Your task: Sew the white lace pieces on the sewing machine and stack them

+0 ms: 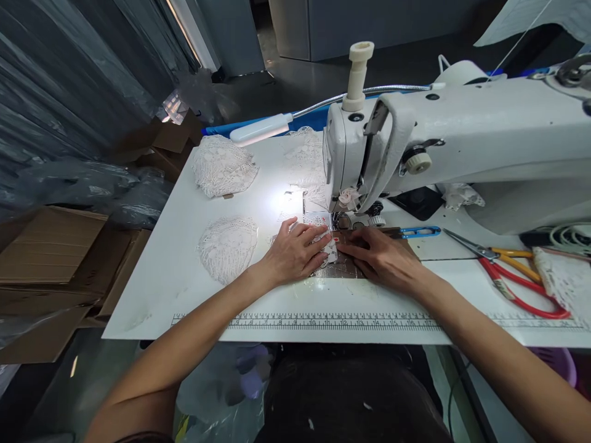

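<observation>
A white sewing machine (pixel 462 129) stands on the right half of the table, with its presser foot (pixel 336 219) just beyond my fingertips. My left hand (pixel 299 251) lies flat, fingers slightly spread, on a white lace piece (pixel 329 247) beside the foot. From the right, my right hand (pixel 381 255) meets the same lace edge, its fingers bent and drawn together there. The fingertips' exact hold is partly hidden. Beneath both hands is a brownish plate (pixel 344 267) on the machine bed. More lace (pixel 307 157) spreads behind the needle area.
Two lace piles (pixel 224 166) lie at the left of the white tabletop (pixel 170 258). Blue thread snips (pixel 420 232) and red-handled scissors (pixel 512 280) rest on the right. A ruler strip (pixel 295 321) runs along the front edge. Cardboard boxes (pixel 50 246) stand left of the table.
</observation>
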### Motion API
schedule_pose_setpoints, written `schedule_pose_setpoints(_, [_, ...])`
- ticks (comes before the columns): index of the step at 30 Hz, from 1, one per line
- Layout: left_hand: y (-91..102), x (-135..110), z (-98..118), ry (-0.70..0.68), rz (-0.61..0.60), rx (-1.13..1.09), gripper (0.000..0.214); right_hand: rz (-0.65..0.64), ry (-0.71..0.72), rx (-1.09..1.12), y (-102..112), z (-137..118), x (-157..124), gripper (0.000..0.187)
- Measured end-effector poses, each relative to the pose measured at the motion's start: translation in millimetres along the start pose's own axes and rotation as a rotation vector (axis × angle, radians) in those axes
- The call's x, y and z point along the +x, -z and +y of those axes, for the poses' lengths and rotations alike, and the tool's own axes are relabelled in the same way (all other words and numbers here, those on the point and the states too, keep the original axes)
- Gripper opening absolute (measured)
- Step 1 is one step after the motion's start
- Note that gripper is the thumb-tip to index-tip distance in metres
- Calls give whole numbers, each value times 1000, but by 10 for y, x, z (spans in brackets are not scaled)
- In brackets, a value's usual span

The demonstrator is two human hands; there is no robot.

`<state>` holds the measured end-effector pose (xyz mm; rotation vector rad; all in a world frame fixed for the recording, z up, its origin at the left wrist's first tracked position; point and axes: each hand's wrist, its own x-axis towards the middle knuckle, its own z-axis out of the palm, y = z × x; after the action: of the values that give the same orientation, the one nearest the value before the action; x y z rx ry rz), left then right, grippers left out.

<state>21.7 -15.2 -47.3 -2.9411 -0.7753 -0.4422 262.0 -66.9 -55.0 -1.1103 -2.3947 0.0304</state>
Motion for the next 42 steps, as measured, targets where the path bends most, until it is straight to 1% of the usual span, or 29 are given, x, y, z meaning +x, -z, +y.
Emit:
schedule_pose_setpoints(6, [4,-2,-2,5,-14,-19,34,-20,8,100,-17,-9,-21,30])
schedule_pose_setpoints(12, [18,12,1,0,-24,-2,35,-36,0,96,-27,-30,-19,29])
schedule_pose_setpoints(15, [46,49,-45,-19,-59,0,35,-50,-6,83,-22,-41,-7,29])
schedule_pose_setpoints(19, [59,116,-158,-84,-91,-15,36,-55,-31,58,-22,-59,6,32])
schedule_pose_setpoints(23, [22,148,-225,-109,-69,-29,37,-46,-54,32,-34,-70,10,30])
schedule_pose_setpoints(29, [2,152,-196,-79,-24,-43,39,-75,-77,22,-54,-69,16,30])
schedule_pose_setpoints(32, [23,169,-196,-74,-33,-38,38,-52,-100,54,-35,-64,18,31])
schedule_pose_setpoints(36, [41,190,-213,-80,-60,-44,37,-9,-163,98,6,-62,23,37])
schedule_pose_setpoints(42, [7,184,-223,-86,-38,-54,36,-73,-131,43,-29,-115,53,38])
